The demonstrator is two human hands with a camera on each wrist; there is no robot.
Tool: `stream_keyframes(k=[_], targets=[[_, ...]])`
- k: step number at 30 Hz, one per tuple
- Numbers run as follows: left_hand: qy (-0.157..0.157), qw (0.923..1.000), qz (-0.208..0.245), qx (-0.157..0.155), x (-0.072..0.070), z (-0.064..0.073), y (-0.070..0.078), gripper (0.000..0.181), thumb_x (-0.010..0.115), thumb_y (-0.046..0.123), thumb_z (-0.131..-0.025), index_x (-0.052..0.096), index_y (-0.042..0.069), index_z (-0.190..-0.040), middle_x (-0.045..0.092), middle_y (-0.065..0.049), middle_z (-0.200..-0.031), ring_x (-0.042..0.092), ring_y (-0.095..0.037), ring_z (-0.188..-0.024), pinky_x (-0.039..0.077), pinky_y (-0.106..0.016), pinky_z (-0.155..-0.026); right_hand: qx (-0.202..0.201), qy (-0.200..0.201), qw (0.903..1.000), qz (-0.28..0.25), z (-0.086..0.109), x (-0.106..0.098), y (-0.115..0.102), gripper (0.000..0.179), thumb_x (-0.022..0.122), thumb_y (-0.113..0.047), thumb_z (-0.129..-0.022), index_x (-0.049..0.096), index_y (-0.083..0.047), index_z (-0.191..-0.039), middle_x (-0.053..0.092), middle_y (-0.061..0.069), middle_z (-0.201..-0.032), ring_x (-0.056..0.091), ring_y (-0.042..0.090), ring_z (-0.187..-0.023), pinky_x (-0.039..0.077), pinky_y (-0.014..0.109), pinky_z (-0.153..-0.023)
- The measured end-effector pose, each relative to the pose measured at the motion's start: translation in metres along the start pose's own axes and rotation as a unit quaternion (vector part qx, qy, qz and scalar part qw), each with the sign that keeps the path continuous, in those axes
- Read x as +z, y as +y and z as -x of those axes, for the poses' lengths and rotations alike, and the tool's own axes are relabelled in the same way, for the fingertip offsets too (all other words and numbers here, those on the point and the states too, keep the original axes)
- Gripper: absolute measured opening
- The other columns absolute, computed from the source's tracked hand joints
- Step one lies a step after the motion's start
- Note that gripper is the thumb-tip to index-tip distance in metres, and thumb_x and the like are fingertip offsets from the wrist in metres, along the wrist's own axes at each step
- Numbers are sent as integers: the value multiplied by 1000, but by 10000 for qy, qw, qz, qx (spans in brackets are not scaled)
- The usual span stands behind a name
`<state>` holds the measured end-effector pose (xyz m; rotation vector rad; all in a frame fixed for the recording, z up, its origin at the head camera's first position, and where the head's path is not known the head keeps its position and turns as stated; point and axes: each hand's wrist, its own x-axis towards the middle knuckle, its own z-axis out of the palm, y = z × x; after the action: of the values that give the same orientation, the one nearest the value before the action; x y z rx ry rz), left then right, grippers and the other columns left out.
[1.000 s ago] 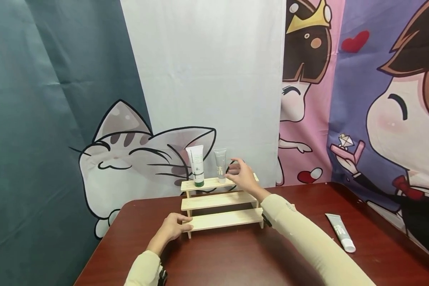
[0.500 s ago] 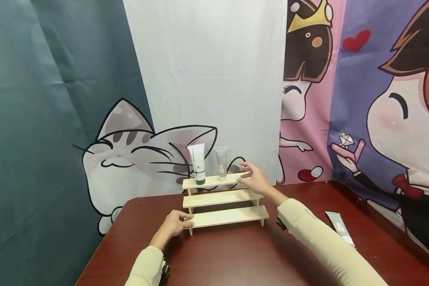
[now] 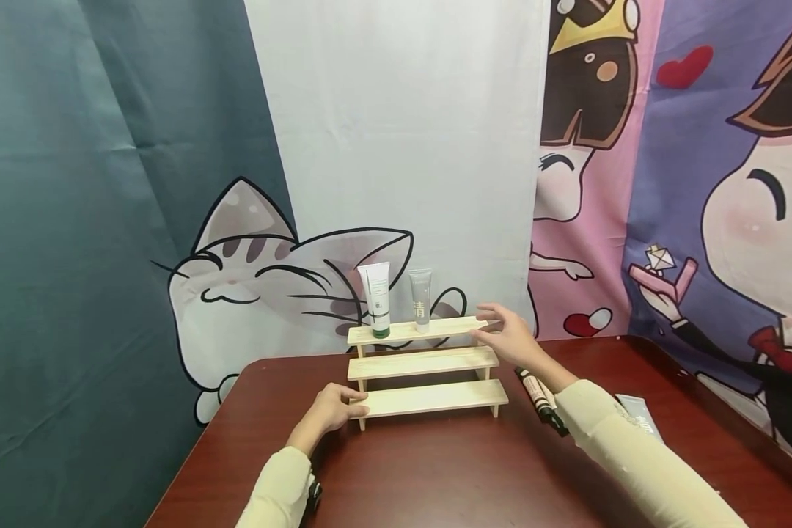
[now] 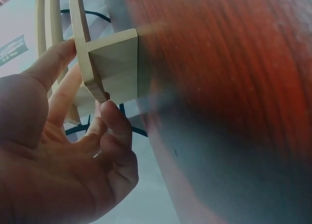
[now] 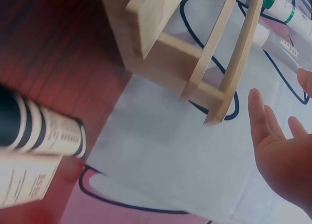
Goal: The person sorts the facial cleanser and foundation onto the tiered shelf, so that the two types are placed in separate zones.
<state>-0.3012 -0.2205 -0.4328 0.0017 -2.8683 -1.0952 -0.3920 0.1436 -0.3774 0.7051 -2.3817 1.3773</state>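
A three-tier wooden display stand (image 3: 429,400) stands on the table. My left hand (image 3: 333,409) holds the left end of its lowest step, the thumb and fingers about the board's corner in the left wrist view. On the top step stand a white tube with a green cap (image 3: 376,297) and, to its right, a clear grey tube (image 3: 421,299), both upright on their caps. My right hand (image 3: 511,337) is by the right end of the top step, fingers parted and holding nothing. A small gap separates its fingers from the board in the right wrist view (image 5: 282,146).
Right of the stand, a dark-capped tube (image 3: 540,400) lies beside a pale box (image 5: 29,180), partly behind the right forearm. Farther right lies a grey tube (image 3: 639,414), partly covered by the sleeve. A printed cloth (image 3: 409,147) hangs behind the red-brown table (image 3: 435,469).
My right hand has moved off the clear tube toward the right end of the top step. The left hand keeps its hold. The head view has turned slightly right and the dark-capped tube shows.
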Motion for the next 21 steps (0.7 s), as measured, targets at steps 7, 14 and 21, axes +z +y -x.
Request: stream_keyframes(k=[7,14,21], targets=[[4,9998,-29,-178,-4,0,0,26,86,17,-78,81,14,-103,67,-19,-120,59,-36,-117,48,-50,-99,180,34,9995,257,11,-13,-2,58,78,-25,-88,54,-10,-139,64,21,-125,69,34,-103,58,46,-79],[-19,9998,-21,-202,-3,-4,3,26,85,19,-79,80,16,-105,65,-19,-124,57,-36,-119,47,-50,-99,217,80,9987,461,25,-35,-3,62,78,-34,-86,54,-12,-139,65,21,-124,69,36,-101,59,42,-73],[-41,9997,-32,-244,0,-1,2,26,85,19,-79,81,16,-104,66,-19,-125,58,-36,-119,48,-49,-99,410,-45,9977,546,48,-52,8,64,77,-38,-87,54,-9,-139,66,22,-122,67,38,-105,60,38,-72]])
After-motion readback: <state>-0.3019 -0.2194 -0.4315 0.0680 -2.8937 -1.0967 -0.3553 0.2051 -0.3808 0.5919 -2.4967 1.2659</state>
